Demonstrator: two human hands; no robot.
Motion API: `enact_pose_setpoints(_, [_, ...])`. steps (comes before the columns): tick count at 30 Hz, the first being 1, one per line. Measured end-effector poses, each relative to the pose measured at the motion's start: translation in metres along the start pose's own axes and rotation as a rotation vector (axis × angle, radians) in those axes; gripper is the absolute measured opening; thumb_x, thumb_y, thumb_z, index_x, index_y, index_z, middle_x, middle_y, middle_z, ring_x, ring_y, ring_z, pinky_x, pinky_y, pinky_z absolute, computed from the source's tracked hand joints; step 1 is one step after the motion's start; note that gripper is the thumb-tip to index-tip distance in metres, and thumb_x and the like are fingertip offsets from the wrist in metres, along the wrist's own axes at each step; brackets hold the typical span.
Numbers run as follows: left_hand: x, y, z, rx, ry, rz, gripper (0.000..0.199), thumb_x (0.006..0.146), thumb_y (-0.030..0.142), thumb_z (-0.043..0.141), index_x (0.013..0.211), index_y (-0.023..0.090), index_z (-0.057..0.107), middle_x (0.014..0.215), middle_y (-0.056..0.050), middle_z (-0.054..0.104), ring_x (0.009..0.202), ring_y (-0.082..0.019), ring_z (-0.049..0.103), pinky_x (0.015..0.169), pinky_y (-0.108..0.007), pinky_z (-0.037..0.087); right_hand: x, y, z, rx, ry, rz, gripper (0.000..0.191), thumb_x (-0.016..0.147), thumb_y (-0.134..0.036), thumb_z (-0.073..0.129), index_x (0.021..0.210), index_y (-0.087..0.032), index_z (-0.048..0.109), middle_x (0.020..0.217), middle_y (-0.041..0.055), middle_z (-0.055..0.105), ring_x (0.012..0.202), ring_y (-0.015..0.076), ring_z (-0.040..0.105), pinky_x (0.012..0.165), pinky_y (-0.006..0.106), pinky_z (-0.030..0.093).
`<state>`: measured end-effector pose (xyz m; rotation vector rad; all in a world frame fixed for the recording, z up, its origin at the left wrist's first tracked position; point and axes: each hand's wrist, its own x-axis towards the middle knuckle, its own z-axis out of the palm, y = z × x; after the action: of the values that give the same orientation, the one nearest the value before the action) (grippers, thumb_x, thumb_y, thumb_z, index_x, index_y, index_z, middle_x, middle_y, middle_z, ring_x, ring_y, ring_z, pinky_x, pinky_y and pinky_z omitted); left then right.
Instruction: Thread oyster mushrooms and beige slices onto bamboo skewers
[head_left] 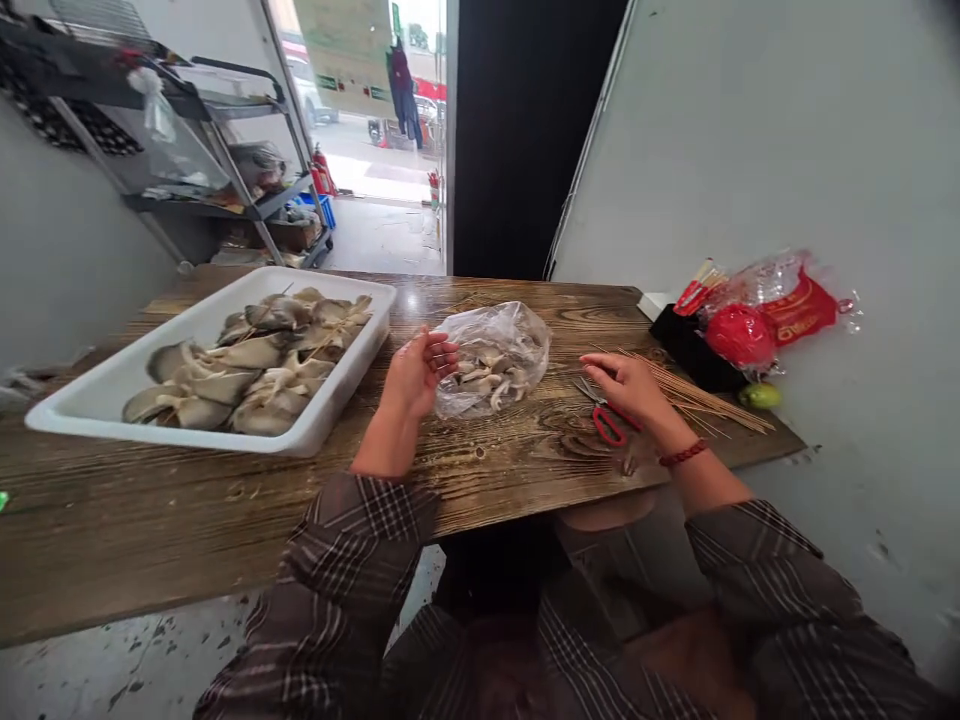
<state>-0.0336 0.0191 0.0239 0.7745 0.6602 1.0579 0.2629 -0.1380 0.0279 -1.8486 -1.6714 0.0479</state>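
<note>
My left hand point(417, 372) is raised beside a clear plastic bag point(531, 335); its fingers are loosely curled and apart, with nothing visible in them. Pale mushroom pieces point(487, 372) fill the open bag. My right hand point(626, 385) hovers over red-handled scissors point(609, 425), its fingers pressed together; whether something thin is between them is hidden. Behind and beside it a spread bundle of thin wooden skewers point(697, 397) lies on the table. To the left, a white plastic tray point(322, 425) holds several clusters of grey oyster mushrooms point(259, 355), with skewer ends showing among them.
The wooden table point(480, 490) has its front edge near my body. At its right end are a black box point(694, 350), red plastic packaging point(806, 305) and a green fruit point(760, 396) by the wall. A shelf cart point(217, 150) stands beyond the table, left of the doorway.
</note>
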Motion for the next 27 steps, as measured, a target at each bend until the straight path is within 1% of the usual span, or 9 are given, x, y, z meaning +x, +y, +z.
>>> enact_pose_setpoints(3, [0.000,0.003,0.002,0.030,0.014,-0.013,0.034,0.097,0.036,0.045,0.086,0.010,0.063,0.070,-0.006,0.069,0.059,-0.012,0.064,0.061,-0.024,0.053,-0.008,0.032,-0.006,-0.126,0.013,0.026,0.031,0.091,-0.029,0.051,0.109,-0.018,0.073,0.113,0.0100,0.073,0.104,0.0256,0.067,0.092,0.039,0.050])
enact_pose_setpoints(6, [0.003,0.005,0.003,0.048,0.022,-0.013,0.035,0.097,0.037,0.044,0.086,0.010,0.064,0.070,-0.006,0.069,0.060,-0.012,0.065,0.061,-0.024,0.054,-0.016,0.063,-0.020,-0.204,0.062,0.134,0.030,0.090,-0.026,0.050,0.106,-0.018,0.074,0.110,0.0092,0.074,0.099,0.0250,0.068,0.089,0.037,0.050])
enact_pose_setpoints(8, [0.005,0.005,0.004,0.058,0.019,-0.012,0.036,0.097,0.038,0.044,0.086,0.011,0.065,0.071,-0.006,0.069,0.060,-0.012,0.065,0.061,-0.024,0.055,-0.022,0.077,-0.028,-0.243,0.049,0.198,0.029,0.090,-0.025,0.050,0.104,-0.018,0.074,0.107,0.0083,0.075,0.095,0.0239,0.069,0.086,0.035,0.050])
enact_pose_setpoints(9, [0.006,0.005,0.004,0.062,0.018,-0.012,0.036,0.097,0.038,0.043,0.085,0.011,0.065,0.071,-0.006,0.069,0.060,-0.012,0.065,0.061,-0.024,0.055,-0.024,0.081,-0.031,-0.268,0.021,0.216,0.029,0.090,-0.025,0.050,0.105,-0.018,0.074,0.107,0.0077,0.075,0.095,0.0234,0.068,0.086,0.035,0.050])
enact_pose_setpoints(12, [0.006,0.004,0.005,0.069,0.022,-0.009,0.038,0.098,0.036,0.041,0.083,0.011,0.066,0.071,-0.006,0.069,0.060,-0.012,0.065,0.061,-0.023,0.056,-0.031,0.087,-0.033,-0.347,-0.090,0.227,0.028,0.091,-0.024,0.051,0.108,-0.020,0.073,0.111,0.0063,0.074,0.098,0.0224,0.067,0.087,0.033,0.048])
enact_pose_setpoints(15, [0.006,0.004,0.005,0.071,0.018,-0.011,0.038,0.098,0.034,0.040,0.082,0.012,0.067,0.070,-0.007,0.069,0.061,-0.012,0.065,0.060,-0.024,0.056,-0.038,0.091,-0.030,-0.395,-0.143,0.238,0.026,0.089,-0.023,0.056,0.108,-0.021,0.072,0.109,0.0073,0.073,0.096,0.0227,0.066,0.084,0.033,0.047])
enact_pose_setpoints(19, [0.007,0.004,0.004,0.074,0.013,-0.015,0.037,0.097,0.034,0.041,0.081,0.013,0.067,0.070,-0.006,0.069,0.062,-0.013,0.065,0.060,-0.024,0.057,-0.044,0.097,-0.022,-0.416,-0.145,0.251,0.020,0.086,-0.022,0.062,0.102,-0.021,0.073,0.106,0.0074,0.072,0.094,0.0212,0.065,0.082,0.030,0.047])
enact_pose_setpoints(23, [0.009,0.005,0.002,0.079,0.010,-0.021,0.037,0.097,0.034,0.041,0.082,0.013,0.066,0.071,-0.007,0.069,0.062,-0.013,0.065,0.059,-0.024,0.057,-0.042,0.101,-0.015,-0.411,-0.116,0.242,0.018,0.090,-0.024,0.058,0.098,-0.022,0.073,0.104,0.0060,0.071,0.097,0.0192,0.064,0.085,0.028,0.046])
enact_pose_setpoints(27, [0.011,0.005,0.000,0.083,0.015,-0.032,0.036,0.097,0.035,0.042,0.081,0.013,0.066,0.072,-0.007,0.069,0.063,-0.013,0.065,0.060,-0.024,0.057,-0.037,0.108,-0.020,-0.397,-0.063,0.261,0.020,0.092,-0.026,0.054,0.098,-0.023,0.073,0.104,0.0052,0.073,0.098,0.0186,0.064,0.087,0.028,0.046])
